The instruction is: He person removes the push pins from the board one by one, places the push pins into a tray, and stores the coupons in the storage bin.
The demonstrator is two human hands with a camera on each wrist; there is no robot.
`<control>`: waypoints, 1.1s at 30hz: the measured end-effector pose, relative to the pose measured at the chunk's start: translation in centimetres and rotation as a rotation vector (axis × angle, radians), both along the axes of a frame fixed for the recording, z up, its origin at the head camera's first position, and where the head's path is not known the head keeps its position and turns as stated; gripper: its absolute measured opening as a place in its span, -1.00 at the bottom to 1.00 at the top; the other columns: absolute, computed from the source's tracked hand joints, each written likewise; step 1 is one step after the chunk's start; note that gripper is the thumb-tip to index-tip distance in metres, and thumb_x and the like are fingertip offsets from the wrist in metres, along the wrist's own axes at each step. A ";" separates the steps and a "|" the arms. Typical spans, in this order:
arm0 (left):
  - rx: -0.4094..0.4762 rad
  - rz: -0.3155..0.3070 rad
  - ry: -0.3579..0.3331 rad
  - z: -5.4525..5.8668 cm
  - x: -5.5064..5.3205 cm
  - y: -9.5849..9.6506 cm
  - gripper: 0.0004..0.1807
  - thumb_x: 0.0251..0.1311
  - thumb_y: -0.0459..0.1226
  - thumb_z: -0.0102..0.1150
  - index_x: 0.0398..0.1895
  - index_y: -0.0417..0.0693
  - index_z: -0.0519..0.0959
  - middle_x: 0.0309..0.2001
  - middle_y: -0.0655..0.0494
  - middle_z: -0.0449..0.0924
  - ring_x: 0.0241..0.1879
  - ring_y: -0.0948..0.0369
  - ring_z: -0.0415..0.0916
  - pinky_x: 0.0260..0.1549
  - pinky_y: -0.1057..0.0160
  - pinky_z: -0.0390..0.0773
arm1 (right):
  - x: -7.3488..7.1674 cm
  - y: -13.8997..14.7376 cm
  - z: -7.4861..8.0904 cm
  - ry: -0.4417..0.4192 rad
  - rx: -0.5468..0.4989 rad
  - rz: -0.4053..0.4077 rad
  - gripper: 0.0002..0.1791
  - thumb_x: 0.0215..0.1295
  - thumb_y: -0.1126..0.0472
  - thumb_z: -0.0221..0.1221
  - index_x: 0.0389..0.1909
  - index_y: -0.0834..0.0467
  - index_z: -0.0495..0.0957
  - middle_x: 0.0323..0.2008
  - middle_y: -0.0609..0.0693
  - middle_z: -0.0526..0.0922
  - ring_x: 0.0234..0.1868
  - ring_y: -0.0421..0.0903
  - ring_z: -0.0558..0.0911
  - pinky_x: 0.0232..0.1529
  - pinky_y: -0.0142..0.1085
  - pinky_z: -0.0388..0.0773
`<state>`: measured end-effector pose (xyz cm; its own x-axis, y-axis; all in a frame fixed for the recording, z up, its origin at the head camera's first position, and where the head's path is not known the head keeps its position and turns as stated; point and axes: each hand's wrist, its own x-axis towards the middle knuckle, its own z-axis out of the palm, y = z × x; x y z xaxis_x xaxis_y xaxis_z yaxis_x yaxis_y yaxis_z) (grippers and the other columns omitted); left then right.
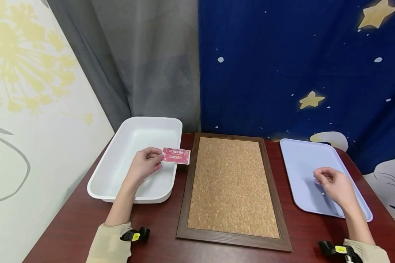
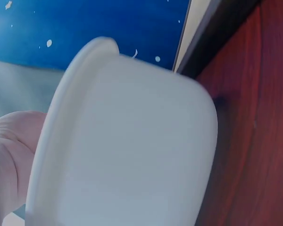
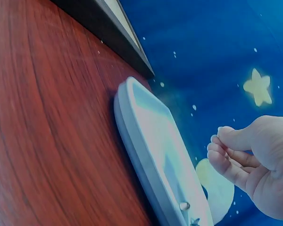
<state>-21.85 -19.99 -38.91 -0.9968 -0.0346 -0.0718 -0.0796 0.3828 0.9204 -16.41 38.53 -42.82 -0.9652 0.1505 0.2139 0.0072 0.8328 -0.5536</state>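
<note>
My left hand (image 1: pixel 145 164) pinches a red printed coupon (image 1: pixel 176 156) between thumb and fingers, over the right side of the white tub (image 1: pixel 106 160). Under that hand, another red coupon (image 1: pixel 154 170) lies in the tub. In the left wrist view the tub's outer wall (image 2: pixel 141 141) covers most of the left hand (image 2: pixel 14 160). On the right, my right hand (image 1: pixel 335 184) hovers above the pale blue tray (image 1: pixel 303 160), thumb and fingertips drawn together; I cannot tell whether something tiny is between them. A small pale round piece (image 3: pixel 184 205) sits in the tray, with a star-like piece (image 3: pixel 195 221) beside it.
A cork board (image 1: pixel 232 186) in a brown wooden frame lies between tub and tray on the dark red table (image 1: pixel 161 233). Behind the table hang a grey curtain (image 1: pixel 158 65) and a blue starry one (image 1: pixel 266 80). A patterned white wall (image 1: pixel 36 120) stands at the left.
</note>
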 end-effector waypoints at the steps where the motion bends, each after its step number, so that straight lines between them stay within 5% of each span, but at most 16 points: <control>1: -0.019 0.005 -0.002 -0.1 0.0 -0.3 -0.69 0.41 -0.24 0.19 0.07 -0.27 0.57 -0.13 -0.15 0.62 -0.12 -0.03 0.55 -0.10 0.16 0.60 | 0.1 0.2 0.0 -0.005 0.004 -0.012 -0.67 0.51 0.13 0.14 -0.13 0.37 0.61 -0.34 0.17 0.71 -0.49 -0.35 0.54 -0.49 -0.52 0.39; 12: -0.121 0.073 -0.038 -1.2 0.3 -3.4 -0.70 0.43 -0.23 0.14 0.06 -0.28 0.56 -0.13 -0.19 0.64 -0.11 -0.01 0.54 -0.16 0.21 0.56 | 0.4 1.8 -0.8 -0.039 0.047 -0.049 -0.72 0.44 0.19 0.21 -0.19 0.39 0.65 -0.40 0.15 0.71 -0.52 -0.38 0.46 -0.52 -0.45 0.35; 33: -0.188 0.166 -0.122 -1.9 1.0 -6.9 -0.69 0.34 -0.33 0.19 -0.02 -0.46 0.53 -0.45 -0.01 0.67 -0.54 0.31 0.55 -0.51 0.36 0.54 | 0.4 2.4 -1.1 -0.131 0.027 -0.015 -0.70 0.42 0.19 0.22 -0.23 0.42 0.64 -0.53 0.03 0.68 -0.55 -0.20 0.51 -0.51 -0.34 0.31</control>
<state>-20.83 -26.91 -40.78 -0.9607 -0.2209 -0.1681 -0.2616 0.5180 0.8144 -15.98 40.93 -43.92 -0.9828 0.1609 0.0902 0.0905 0.8466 -0.5246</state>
